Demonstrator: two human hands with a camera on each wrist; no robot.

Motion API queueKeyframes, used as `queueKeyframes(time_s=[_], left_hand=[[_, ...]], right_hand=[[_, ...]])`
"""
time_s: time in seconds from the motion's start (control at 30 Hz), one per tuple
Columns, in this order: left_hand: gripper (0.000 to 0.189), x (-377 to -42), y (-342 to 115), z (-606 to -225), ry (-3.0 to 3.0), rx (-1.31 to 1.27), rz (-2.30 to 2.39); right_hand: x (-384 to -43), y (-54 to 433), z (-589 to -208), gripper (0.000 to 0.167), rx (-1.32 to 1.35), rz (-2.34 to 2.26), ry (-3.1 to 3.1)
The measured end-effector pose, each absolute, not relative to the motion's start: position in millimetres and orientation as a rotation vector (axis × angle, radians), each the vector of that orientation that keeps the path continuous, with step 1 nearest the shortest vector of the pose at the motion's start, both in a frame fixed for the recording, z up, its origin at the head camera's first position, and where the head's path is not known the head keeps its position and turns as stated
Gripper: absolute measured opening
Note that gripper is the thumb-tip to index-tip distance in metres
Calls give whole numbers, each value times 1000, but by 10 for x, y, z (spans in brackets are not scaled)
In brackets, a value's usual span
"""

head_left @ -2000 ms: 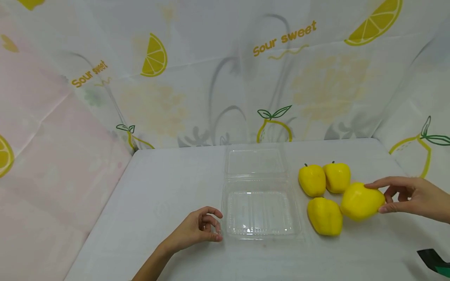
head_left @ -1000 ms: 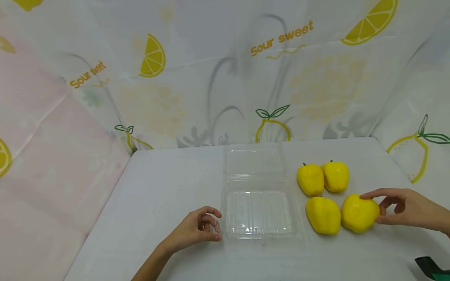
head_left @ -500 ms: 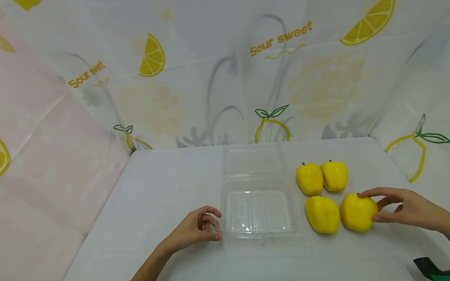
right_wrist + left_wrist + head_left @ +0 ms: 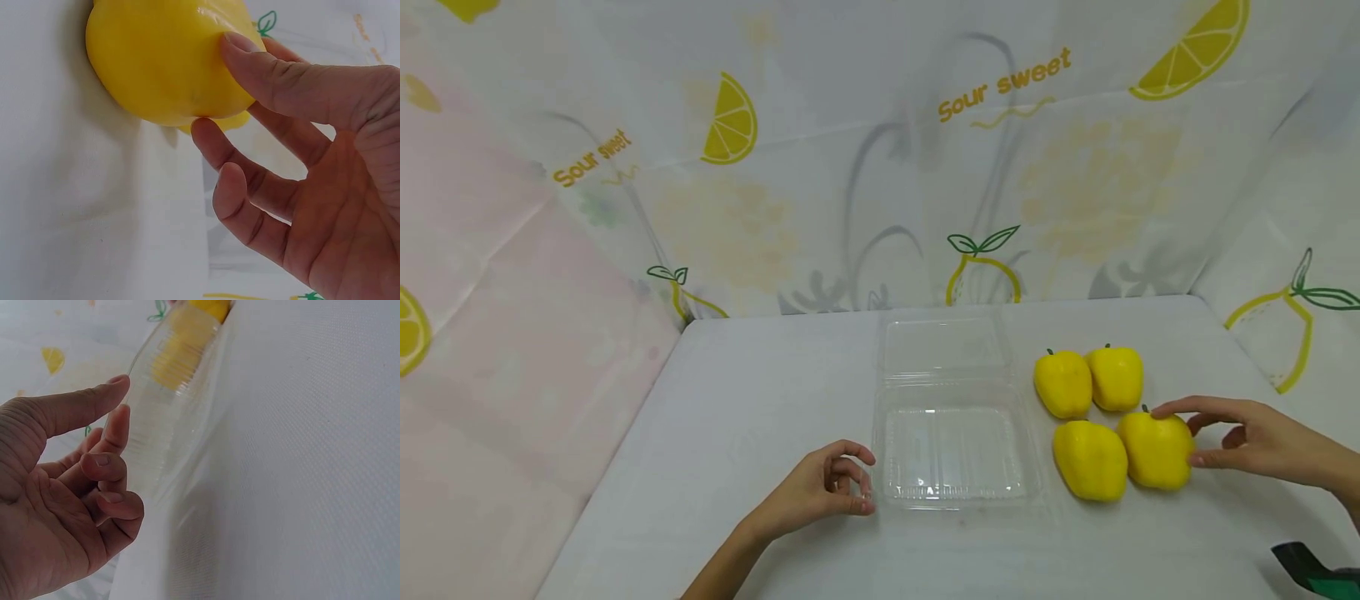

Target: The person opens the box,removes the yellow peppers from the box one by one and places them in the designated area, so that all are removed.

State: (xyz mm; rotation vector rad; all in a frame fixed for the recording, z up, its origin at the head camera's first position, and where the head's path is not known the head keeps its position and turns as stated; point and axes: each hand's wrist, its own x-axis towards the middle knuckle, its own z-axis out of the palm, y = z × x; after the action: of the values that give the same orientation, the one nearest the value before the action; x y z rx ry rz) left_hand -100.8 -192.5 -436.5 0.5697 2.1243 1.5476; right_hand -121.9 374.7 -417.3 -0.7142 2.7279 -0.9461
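Four yellow bell peppers stand close together on the right of the table in the head view. My right hand [image 4: 1262,442] holds the front right bell pepper [image 4: 1156,450], thumb on its side and a fingertip by the stem. Against its left side is another bell pepper [image 4: 1090,461]. In the right wrist view the held pepper [image 4: 169,62] rests low by the white cloth. My left hand [image 4: 823,482] pinches the left rim of a clear plastic clamshell container [image 4: 955,450] between thumb and finger. The container lies open with its lid [image 4: 943,346] folded back and nothing inside.
Two more bell peppers, one [image 4: 1063,383] beside the other [image 4: 1115,379], sit behind the front pair. A black and green object [image 4: 1311,571] shows at the lower right corner. A lemon-print curtain [image 4: 820,208] rises behind the white table [image 4: 760,392].
My right hand has lowered the bell pepper and shifted it left against its neighbour, turning its stem upward. The left hand and the container have stayed in place.
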Motion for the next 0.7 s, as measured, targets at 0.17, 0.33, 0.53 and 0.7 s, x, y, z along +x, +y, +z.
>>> queueKeyframes(time_s=[0.17,0.33,0.53,0.7], left_hand=[[53,-998,-1923,-4364,2140,582,1534],[53,-994,-1918,-4363,2156,582,1521],[52,-985,-1915,-4357,2154,604,1524],[52,-977,-1913,-4350,2174,618,1510]], right_hand=[[-1231,3730,-4166,50,-766,-968,2697],[-1226,3709,-4172,52,-870,-997,2711],[-1223,3692,-4171,51,-896,-992,2728],[-1213,3692,-4180,52,-911,-1006,2725]])
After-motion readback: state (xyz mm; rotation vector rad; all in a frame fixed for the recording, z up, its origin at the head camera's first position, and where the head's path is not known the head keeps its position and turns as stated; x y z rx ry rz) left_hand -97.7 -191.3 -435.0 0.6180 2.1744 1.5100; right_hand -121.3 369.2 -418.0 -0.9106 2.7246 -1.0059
